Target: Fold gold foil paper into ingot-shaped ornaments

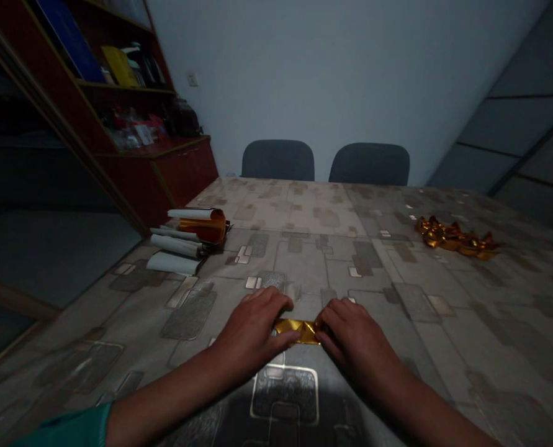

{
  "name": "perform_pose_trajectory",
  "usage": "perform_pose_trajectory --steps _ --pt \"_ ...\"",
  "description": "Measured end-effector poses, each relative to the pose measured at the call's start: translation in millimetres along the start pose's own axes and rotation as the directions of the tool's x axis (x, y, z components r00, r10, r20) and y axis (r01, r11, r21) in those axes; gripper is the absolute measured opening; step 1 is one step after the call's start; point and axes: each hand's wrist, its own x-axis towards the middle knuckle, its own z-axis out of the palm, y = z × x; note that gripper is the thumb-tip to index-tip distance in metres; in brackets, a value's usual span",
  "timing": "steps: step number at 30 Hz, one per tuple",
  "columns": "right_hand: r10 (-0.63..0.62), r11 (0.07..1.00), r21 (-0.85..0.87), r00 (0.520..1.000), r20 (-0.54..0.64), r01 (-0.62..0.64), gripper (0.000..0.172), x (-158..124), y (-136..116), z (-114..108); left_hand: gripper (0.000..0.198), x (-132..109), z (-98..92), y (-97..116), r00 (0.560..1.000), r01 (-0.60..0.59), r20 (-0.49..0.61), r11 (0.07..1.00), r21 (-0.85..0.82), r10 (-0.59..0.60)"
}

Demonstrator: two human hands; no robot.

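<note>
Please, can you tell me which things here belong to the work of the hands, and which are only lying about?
Belong to the work: left hand, right hand, the folded gold foil strip they hold, the pile of folded gold foil pieces, probably the roll of gold foil.
Lying about: white paper rolls, red wooden cabinet, two dark chairs.

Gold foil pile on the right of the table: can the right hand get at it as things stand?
Probably yes: the right hand rests on a gold foil strip, and nothing shows between it and the pile.
</note>
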Motion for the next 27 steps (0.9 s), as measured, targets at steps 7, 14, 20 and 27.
perform_pose_trajectory --steps 7,14,20,27 --pt "-0.032 0.987 0.159 0.999 0.026 0.027 0.021 12.5 2.3 -5.0 0.016 11.1 7.4 6.7 0.994 0.048 0.104 0.996 -0.079 -0.04" --pt "0.015 0.846 0.532 0.999 0.036 -0.032 0.016 24.0 7.9 -17.5 0.011 14.2 5.9 10.0 0.993 0.081 -0.025 0.841 -0.535 -0.112" --pt "0.027 0.848 0.529 0.998 -0.063 0.01 0.017 20.4 3.7 -15.7 0.007 8.2 4.1 7.7 0.951 -0.231 -0.246 0.958 -0.17 0.186" --pt "-0.067 0.912 0.392 0.985 -0.157 0.124 0.014 16.1 -3.3 -16.7 0.016 3.9 -1.9 5.8 0.783 -0.332 -0.447 0.898 0.289 0.433"
